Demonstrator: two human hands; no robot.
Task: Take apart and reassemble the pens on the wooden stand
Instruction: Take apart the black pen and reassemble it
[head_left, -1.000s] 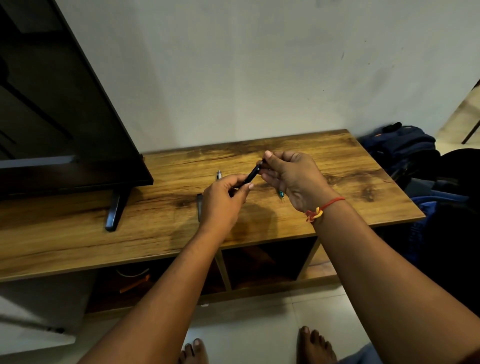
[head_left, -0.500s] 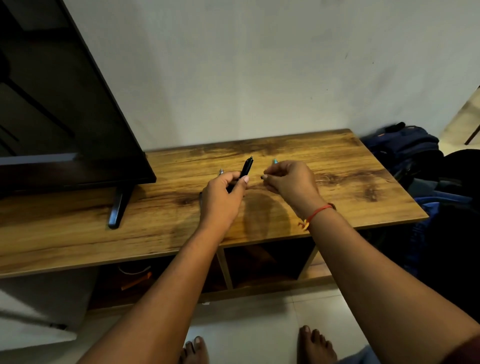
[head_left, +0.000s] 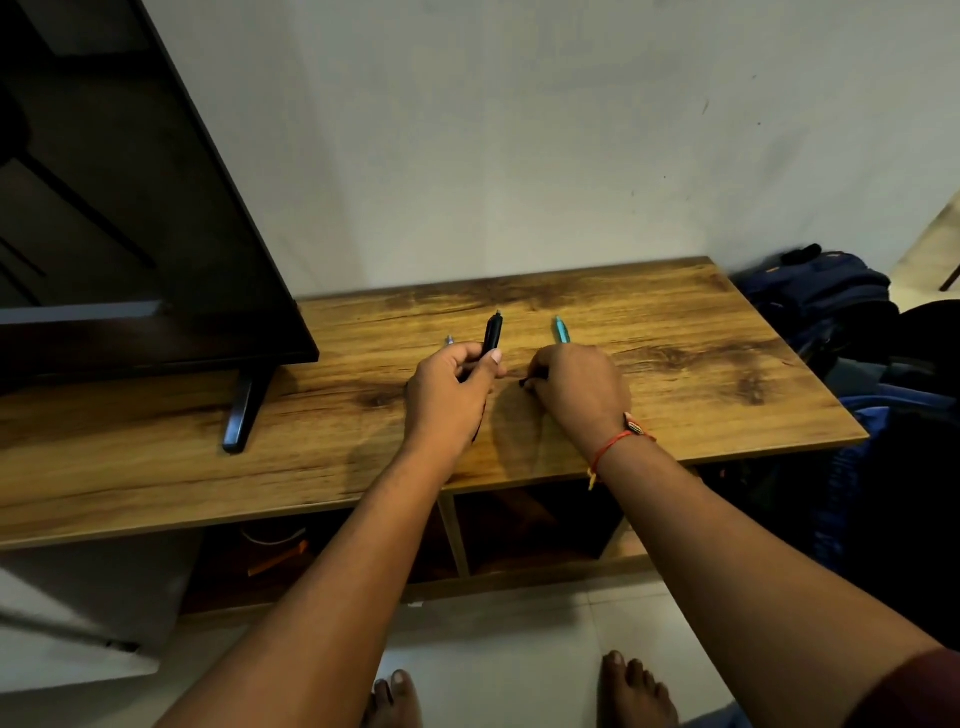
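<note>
Black pen (head_left: 492, 335) over the stand's (head_left: 675, 364) middle, tip pointing away, gripped in the curled fingers of the left hand (head_left: 449, 395). Right hand (head_left: 576, 387) low on the stand, fingers curled round a small dark piece (head_left: 524, 383). Teal pen (head_left: 560, 331) flat on the stand. TV (head_left: 130, 208) at the stand's left end.
</note>
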